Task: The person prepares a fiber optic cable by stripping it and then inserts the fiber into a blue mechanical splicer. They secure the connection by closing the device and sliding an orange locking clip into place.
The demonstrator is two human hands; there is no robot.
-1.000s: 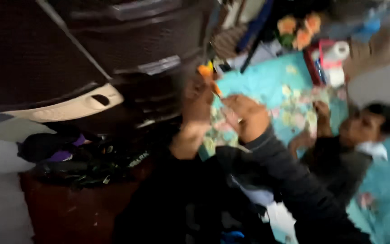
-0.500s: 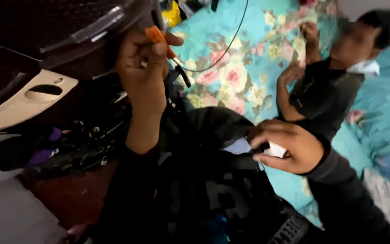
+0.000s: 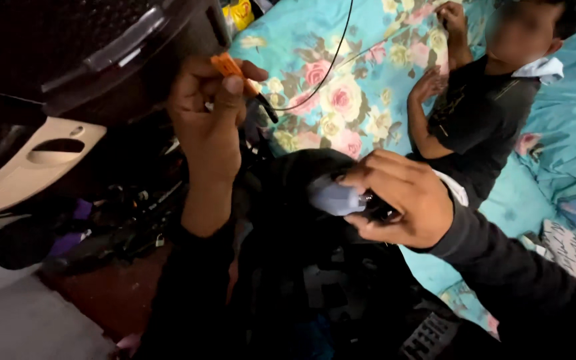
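Note:
My left hand point(image 3: 209, 110) is raised beside a large dark speaker cabinet point(image 3: 75, 53) and grips an orange-handled tool point(image 3: 229, 67) whose dark shaft points down to the right. My right hand point(image 3: 405, 197) is lower, over my dark-clothed lap, and holds a small pale blue-grey object point(image 3: 335, 198) together with a dark part hidden under the fingers. A thin black cable point(image 3: 331, 63) runs from near the tool up across the bedsheet.
A child in a dark shirt point(image 3: 481, 107) lies on the turquoise floral bedsheet point(image 3: 341, 100) at the right. A cream plastic panel with a handle slot point(image 3: 41, 163) sits at the left. Tangled dark wires and parts point(image 3: 121, 213) lie below the speaker.
My right hand has come down from beside the tool to my lap and now holds the pale object. My left hand stays up with the orange tool. The view has shifted.

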